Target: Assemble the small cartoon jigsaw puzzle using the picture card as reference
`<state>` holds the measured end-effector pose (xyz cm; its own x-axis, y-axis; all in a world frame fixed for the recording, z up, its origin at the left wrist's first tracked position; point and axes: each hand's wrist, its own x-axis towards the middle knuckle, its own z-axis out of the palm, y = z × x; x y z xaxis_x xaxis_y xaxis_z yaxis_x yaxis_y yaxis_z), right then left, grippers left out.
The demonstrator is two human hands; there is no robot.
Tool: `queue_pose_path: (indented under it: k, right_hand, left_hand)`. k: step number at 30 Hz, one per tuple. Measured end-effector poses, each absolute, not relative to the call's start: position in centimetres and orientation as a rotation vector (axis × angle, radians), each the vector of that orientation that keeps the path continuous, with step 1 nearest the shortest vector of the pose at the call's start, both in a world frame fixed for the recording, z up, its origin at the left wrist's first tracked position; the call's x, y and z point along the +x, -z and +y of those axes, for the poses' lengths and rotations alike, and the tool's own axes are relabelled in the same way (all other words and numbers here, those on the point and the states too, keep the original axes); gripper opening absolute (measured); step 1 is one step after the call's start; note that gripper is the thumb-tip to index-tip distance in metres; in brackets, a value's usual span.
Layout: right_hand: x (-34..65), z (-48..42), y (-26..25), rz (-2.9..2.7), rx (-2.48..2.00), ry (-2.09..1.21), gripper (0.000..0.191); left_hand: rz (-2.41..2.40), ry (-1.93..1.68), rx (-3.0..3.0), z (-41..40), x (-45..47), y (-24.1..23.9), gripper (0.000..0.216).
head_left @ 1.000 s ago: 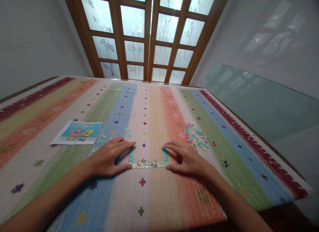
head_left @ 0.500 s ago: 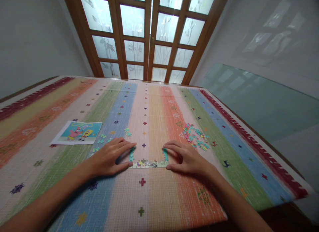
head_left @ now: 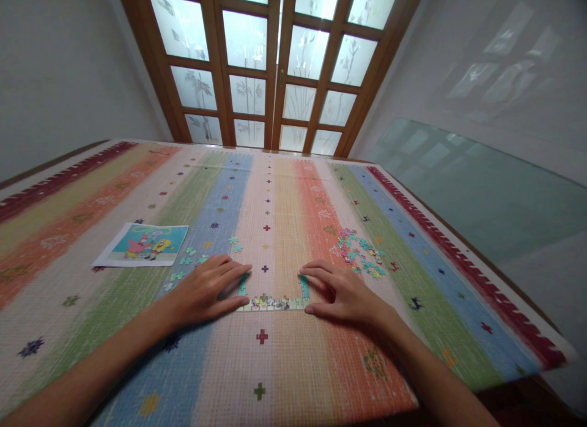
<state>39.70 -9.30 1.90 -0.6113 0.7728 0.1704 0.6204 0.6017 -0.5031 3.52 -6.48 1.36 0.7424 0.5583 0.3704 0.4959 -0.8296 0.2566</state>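
A partly joined jigsaw puzzle lies flat on the striped cloth. Its pieces form a U: a pale, patterned bottom row with a short teal column rising at either end. My left hand rests at the left column, thumb by the lower corner and fingertips near the column's top. On the opposite side my right hand mirrors it, thumb at the lower right corner and fingertips at the top of the right column. Both hands have thumb and fingers spread apart. The fingers partly hide the two columns.
Loose puzzle pieces are heaped to the right. Several teal pieces lie beyond my left hand, and a few more sit farther up. A printed cartoon picture lies at left. Wooden glazed doors stand behind the table.
My left thumb has shifted slightly right, over the bottom row's left end. The right hand and the loose pieces look the same.
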Motion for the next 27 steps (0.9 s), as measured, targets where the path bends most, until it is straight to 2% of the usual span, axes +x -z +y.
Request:
queue_pose_path:
  k: [6, 17, 21, 27]
  right_hand:
    - [39.7, -9.3, -2.1, -2.462, -1.140, -0.590, 0.058]
    - [39.7, -9.3, -2.1, -2.486, -1.131, -0.579, 0.055]
    - [39.7, -9.4, -2.2, -2.487, -1.135, -0.588, 0.056]
    - [39.8, -9.3, -2.3, -2.505, -1.114, -0.606, 0.056]
  left_hand:
    - [0.923, -0.817, 2.844, -6.1, 3.3, -2.3, 0.029]
    - [1.329, -1.065, 2.874, -3.5, -1.7, -5.0, 0.020]
    - [1.500, -0.906, 2.879, -2.6, -3.9, -4.8, 0.028]
    - [1.305, -0.565, 2.939, -0.7, -6.0, -3.7, 0.035]
